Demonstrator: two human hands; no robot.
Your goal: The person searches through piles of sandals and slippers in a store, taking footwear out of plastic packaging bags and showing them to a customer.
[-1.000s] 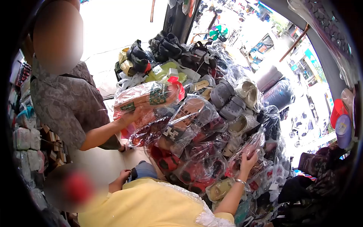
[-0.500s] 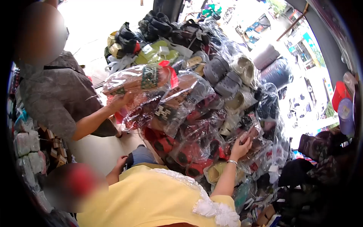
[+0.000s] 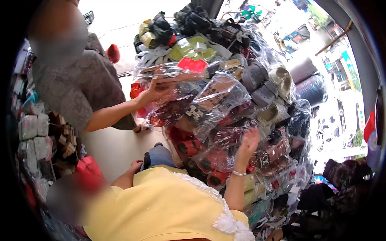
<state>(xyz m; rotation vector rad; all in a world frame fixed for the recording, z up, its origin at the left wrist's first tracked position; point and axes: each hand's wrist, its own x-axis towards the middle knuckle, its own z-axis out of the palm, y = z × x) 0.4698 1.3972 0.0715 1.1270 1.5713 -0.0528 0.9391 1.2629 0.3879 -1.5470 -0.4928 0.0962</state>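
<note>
My right hand (image 3: 250,141) is raised over the pile with its fingers apart and nothing in them. Beneath and beside it lie brown sandals (image 3: 273,154) in clear plastic and red clogs (image 3: 217,162) in plastic bags. My left hand (image 3: 136,166) rests low beside the blue jeans (image 3: 161,156); its fingers are small and partly hidden. Across the pile, another person's hand (image 3: 155,93) holds up a clear-wrapped footwear pack (image 3: 173,72) with a red piece on top. Close by are a bagged pair with a checkered pattern (image 3: 219,94) and grey clogs (image 3: 259,82).
A person in a patterned grey-brown shirt (image 3: 64,92) stands at the left. Stacked wrapped packs (image 3: 34,138) line the far left. Black shoes (image 3: 193,20) top the pile, and dark caps (image 3: 315,197) lie at the lower right. Large rolls (image 3: 309,90) stand beyond.
My right hand has let go of the wrapped footwear and lifted off it, fingers spread. The other person's pack has been tilted flatter. The view has shifted.
</note>
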